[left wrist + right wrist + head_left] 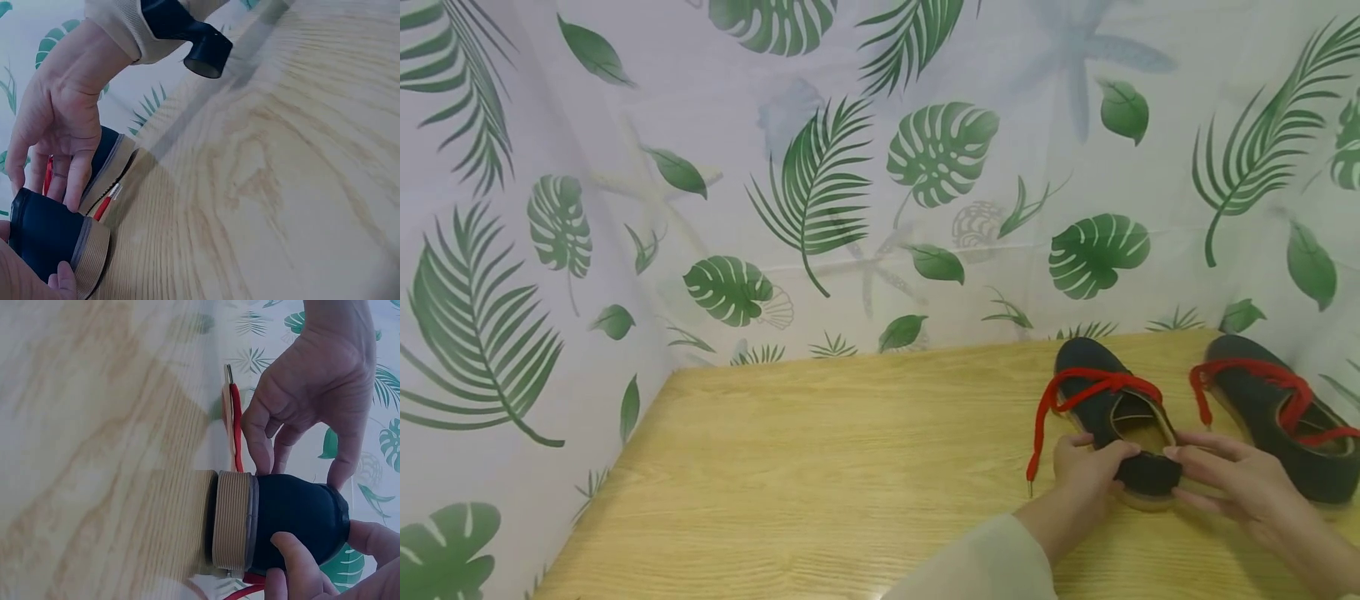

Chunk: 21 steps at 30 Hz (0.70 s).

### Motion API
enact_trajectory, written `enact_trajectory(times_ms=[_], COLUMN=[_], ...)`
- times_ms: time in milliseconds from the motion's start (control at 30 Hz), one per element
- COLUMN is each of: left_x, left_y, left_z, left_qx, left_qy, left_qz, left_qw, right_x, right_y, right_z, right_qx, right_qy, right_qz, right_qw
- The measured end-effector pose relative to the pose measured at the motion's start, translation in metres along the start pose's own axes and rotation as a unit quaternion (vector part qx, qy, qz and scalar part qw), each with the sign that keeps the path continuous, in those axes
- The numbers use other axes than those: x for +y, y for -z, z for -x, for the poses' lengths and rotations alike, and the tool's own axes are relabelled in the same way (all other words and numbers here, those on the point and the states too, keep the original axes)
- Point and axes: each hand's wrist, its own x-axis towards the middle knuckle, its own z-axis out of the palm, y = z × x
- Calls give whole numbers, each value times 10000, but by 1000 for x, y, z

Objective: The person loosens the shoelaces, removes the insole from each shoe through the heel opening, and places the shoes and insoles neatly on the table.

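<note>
A dark navy shoe [1150, 473] with red laces [1041, 417] stands on the wooden surface, its toe pointing away from me. My left hand [1086, 473] grips the left side of its heel, thumb on the collar. From the other side my right hand [1243, 479] pinches the collar, with lower fingers along the heel. Both hands show round the dark heel [297, 509] in the right wrist view, above a ribbed tan sole [231, 519]. One loose lace end with a metal tip hangs down left of the shoe.
A second navy shoe [1262, 400] with red laces stands to the right, close to my right hand. Wood-grain tabletop [820, 475] stretches to the left. White leaf-printed cloth [850, 208] rises behind and at the sides. A black strap [175, 22] crosses my right sleeve.
</note>
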Motion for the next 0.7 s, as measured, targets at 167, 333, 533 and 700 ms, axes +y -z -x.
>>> enact_trajectory(times_ms=[167,333,533,700], left_x=[-1,-1,-2,-5], left_y=[7,14,20,25], left_z=[0,2,5,10], left_qx=[-50,6,102,58], left_qy=[-77,-101,-15,49], left_qz=[-142,-109,126,163], left_qw=[9999,9999,9999,9998], right_x=[1,3,5,4], right_y=[-4,-7,-15,-21], right_z=[1,-2,-2,1], right_qx=[-261,-225,-298,-157], right_qy=[-2,-35,98,48], right_qz=[-105,81,426,955], right_qw=[9996,9997,9986,9953])
